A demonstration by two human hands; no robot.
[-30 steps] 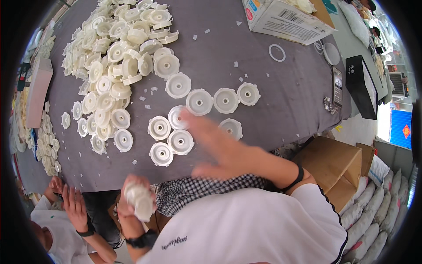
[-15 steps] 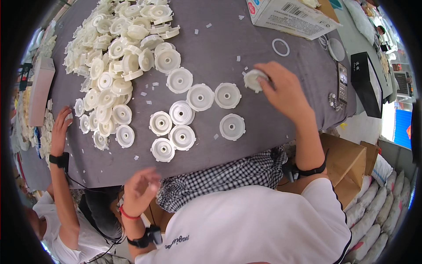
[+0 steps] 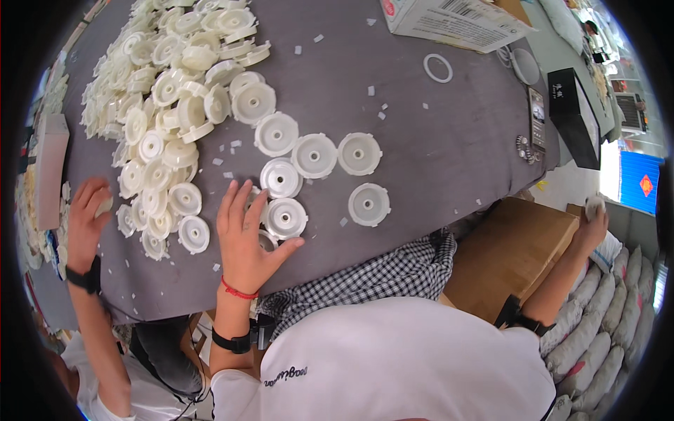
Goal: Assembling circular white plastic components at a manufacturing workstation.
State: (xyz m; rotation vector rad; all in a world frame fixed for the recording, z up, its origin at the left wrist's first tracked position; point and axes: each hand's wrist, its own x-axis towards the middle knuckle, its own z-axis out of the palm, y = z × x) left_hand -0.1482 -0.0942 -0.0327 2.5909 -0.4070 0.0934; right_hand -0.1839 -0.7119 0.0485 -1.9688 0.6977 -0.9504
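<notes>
My left hand (image 3: 247, 242), with a red cord at its wrist, has its fingers spread over a white plastic disc (image 3: 268, 240) at the table's near edge. It partly hides that disc and another beside it; whether it touches them I cannot tell. Several round white plastic discs with centre holes lie close by, one (image 3: 287, 218) just right of my fingers, others (image 3: 314, 156) farther back. Far to the right, beyond the table's edge, my right hand (image 3: 594, 228) is closed on a small white plastic disc (image 3: 595, 204), held above a cardboard box (image 3: 512, 245).
A large heap of white discs (image 3: 168, 91) covers the table's left side. A co-worker's hand (image 3: 86, 217) holds a pale piece beside it. A printed carton (image 3: 456, 24), white ring (image 3: 438, 68), phone (image 3: 536, 119) and black box (image 3: 574, 116) lie right. Stacked sacks (image 3: 597, 337) stand lower right.
My right hand has swung from above the table to the far right, carrying the white disc past the edge. My left hand has moved forward onto the near discs, fingers spread.
</notes>
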